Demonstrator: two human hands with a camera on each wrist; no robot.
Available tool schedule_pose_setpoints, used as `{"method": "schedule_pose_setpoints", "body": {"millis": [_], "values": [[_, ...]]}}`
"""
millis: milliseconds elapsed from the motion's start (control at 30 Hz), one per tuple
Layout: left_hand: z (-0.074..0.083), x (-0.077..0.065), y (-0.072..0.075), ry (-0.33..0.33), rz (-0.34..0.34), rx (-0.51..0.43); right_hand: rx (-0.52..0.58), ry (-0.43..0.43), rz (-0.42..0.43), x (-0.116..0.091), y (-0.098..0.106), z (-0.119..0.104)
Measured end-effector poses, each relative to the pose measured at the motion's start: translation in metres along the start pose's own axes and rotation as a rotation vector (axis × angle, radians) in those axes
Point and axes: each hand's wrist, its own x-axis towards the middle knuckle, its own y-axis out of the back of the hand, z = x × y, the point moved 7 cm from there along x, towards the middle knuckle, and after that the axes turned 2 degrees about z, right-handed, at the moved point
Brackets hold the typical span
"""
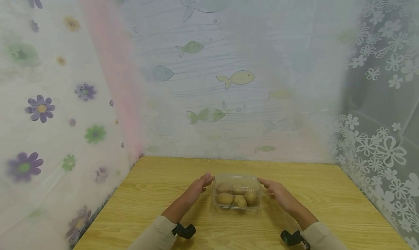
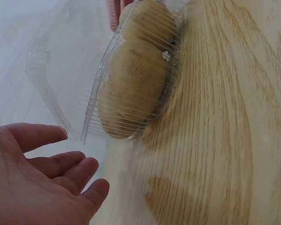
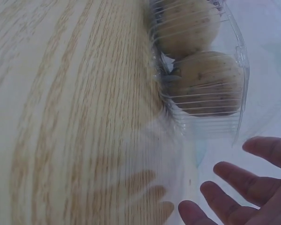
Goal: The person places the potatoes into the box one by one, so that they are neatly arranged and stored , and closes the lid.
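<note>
A clear plastic container holds several potatoes on the wooden table. Through its ribbed side, brown potatoes show in the left wrist view and more potatoes in the right wrist view. Its clear lid appears raised, standing off the rim. At the container's left side is my left hand, fingers spread and loosely bent, holding nothing. My right hand is at the opposite side, fingers extended toward the plastic. Both wrist views show a small gap between fingertips and container.
The wood-grain table runs back to a curtain printed with fish. Flower-patterned sheets hang along the left and right. A small black device is strapped at each wrist.
</note>
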Motion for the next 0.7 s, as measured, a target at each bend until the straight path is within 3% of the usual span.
{"method": "schedule_pose_setpoints", "body": {"millis": [333, 700], "values": [[-0.0045, -0.004, -0.0048, -0.004, 0.022, -0.028, -0.049, -0.01, 0.046, -0.0026, -0.0045, -0.0017], [-0.0028, -0.0087, -0.0094, -0.034, 0.018, -0.011, -0.026, 0.013, 0.046, -0.0058, -0.0063, 0.0037]]}}
